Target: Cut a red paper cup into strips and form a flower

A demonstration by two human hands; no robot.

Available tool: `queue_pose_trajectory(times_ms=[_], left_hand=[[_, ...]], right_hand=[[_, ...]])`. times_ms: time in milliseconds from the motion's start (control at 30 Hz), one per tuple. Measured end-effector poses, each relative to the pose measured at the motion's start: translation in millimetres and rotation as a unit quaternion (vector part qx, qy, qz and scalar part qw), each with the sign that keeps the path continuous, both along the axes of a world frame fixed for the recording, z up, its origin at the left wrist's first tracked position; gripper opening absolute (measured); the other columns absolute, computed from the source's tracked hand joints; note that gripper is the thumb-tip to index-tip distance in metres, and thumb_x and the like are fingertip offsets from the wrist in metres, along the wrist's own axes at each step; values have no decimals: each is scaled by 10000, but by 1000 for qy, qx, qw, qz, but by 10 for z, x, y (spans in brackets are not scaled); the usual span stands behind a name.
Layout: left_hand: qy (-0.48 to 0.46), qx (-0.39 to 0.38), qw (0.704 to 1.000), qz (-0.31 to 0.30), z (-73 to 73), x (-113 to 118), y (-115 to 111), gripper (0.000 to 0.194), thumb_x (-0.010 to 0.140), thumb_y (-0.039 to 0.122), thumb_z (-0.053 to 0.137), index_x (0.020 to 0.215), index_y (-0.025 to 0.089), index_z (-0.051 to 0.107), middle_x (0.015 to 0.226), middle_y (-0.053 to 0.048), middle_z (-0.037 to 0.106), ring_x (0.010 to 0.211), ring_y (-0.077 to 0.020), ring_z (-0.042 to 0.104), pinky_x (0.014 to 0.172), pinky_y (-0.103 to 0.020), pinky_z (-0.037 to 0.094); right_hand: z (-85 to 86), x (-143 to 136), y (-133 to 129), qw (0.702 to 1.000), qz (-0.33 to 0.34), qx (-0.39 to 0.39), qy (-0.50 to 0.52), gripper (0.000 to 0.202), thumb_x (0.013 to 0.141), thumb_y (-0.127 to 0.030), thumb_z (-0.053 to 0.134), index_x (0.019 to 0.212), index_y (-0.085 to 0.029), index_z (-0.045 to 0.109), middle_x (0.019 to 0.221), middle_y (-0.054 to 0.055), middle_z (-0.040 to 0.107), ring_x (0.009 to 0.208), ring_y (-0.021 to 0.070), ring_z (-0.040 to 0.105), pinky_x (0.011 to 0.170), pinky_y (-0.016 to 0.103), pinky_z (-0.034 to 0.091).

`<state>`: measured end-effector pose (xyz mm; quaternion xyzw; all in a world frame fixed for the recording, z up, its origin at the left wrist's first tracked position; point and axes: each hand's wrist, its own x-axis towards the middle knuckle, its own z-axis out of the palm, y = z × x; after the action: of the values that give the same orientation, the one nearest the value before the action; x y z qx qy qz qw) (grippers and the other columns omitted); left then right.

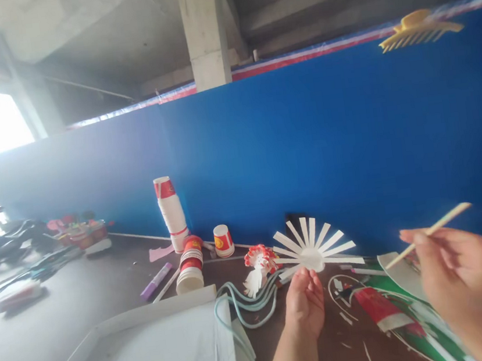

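Observation:
A white paper cup cut into strips (312,259) spreads like a sunburst around its round base. My left hand (306,301) is closed on its lower edge, fingers curled upward. To the right my right hand (466,279) pinches a thin wooden stick (443,221), which slants down to the left toward the strips without touching them. Beyond my left hand lies a red-and-white paper flower (260,260) with white strips hanging from it. A cut red-and-white cup piece (382,306) rests below the stick, among paper scraps.
A white shallow box (157,355) fills the near left. Pale blue cord (256,304) loops beside it. Paper cups stand in a tall stack (170,212), a tipped stack (190,268) and singly (223,241). A purple marker (156,280) lies nearby. Behind rises a blue partition (306,137) with a yellow claw clip (420,29).

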<state>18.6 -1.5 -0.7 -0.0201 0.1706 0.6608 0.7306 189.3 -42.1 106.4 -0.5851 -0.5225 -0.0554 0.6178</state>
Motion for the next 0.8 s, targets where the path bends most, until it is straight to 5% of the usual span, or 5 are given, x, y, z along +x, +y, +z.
queue_pose_trajectory(times_ms=[100, 267, 433, 600, 800], left_hand=[[-3, 9, 1000, 11, 31, -6, -5, 73, 775, 34, 650, 746, 91, 616, 755, -48, 638, 681, -88, 646, 618, -158, 555], [-15, 37, 999, 9, 18, -37, 5, 90, 778, 29, 640, 721, 93, 613, 738, -48, 624, 674, -82, 632, 636, -157, 544], [-27, 76, 997, -7, -24, -64, -4, 60, 764, 36, 657, 777, 86, 625, 759, -47, 617, 629, -57, 592, 611, -140, 506], [7, 126, 991, -46, -64, -37, 2, 158, 714, 174, 747, 744, 104, 609, 607, 9, 529, 499, -58, 492, 494, -167, 433], [71, 126, 988, -54, -92, 33, 1, 228, 649, 202, 801, 733, 111, 609, 632, 8, 541, 551, -64, 507, 538, -170, 410]], right_hand=[[-3, -299, -215, 994, 107, 7, 16, 320, 869, -497, 466, 960, -206, 563, 777, 88, 655, 699, 242, 645, 649, 365, 509], [-567, -572, -158, 963, 228, -131, -60, 304, 857, -490, 488, 936, -250, 656, 880, 75, 682, 838, 233, 643, 718, 311, 493], [-815, -683, 78, 874, 289, -345, 185, 359, 784, -545, 590, 895, -212, 667, 605, -5, 573, 466, 98, 467, 409, 204, 318], [-831, -809, 119, 804, 356, -310, 360, 453, 706, -442, 732, 1097, -242, 619, 712, -4, 633, 485, 48, 457, 396, 134, 220], [-956, -733, 193, 772, 392, -234, 442, 426, 701, -373, 759, 1096, -262, 645, 718, -18, 596, 495, 34, 437, 374, 111, 232]])
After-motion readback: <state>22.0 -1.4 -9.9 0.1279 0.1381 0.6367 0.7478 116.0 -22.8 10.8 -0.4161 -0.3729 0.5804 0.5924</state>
